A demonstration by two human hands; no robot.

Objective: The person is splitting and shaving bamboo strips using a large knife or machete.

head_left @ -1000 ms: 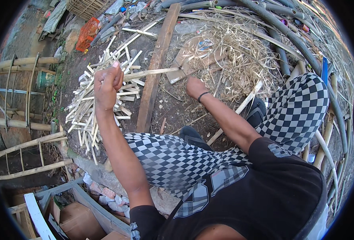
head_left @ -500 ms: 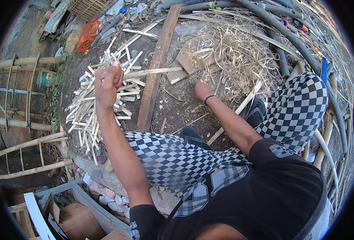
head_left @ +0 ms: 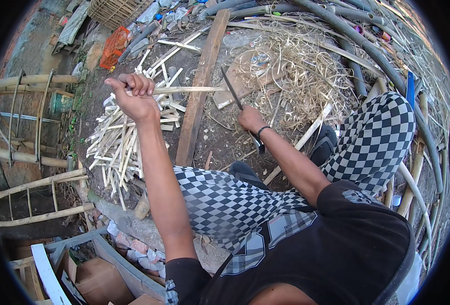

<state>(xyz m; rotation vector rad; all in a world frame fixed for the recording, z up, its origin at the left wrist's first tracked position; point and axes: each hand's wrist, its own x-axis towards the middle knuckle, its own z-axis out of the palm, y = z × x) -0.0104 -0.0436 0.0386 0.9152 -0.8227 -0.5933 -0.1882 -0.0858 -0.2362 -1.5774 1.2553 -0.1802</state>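
My left hand is closed around one end of a pale split bamboo strip, thumb sticking out to the left. The strip runs rightward across a long brown wooden plank. My right hand grips a long, narrow, dark-bladed knife, its blade pointing away from me. Near the strip's far right end the blade crosses it; whether they touch I cannot tell. The knife's lower end shows below my right wrist. Under and beside my left hand lies a heap of similar split strips.
Curly shavings cover the ground at the right, partly over a flat brown board. Bamboo poles curve along the far right. An orange crate and a woven basket stand far left. Bamboo ladder-like frames lie left.
My left hand has rotated, turning its palm side up, and the strip has shifted slightly. My right hand has moved a little left, and the knife blade now shows clearly across the strip's end.
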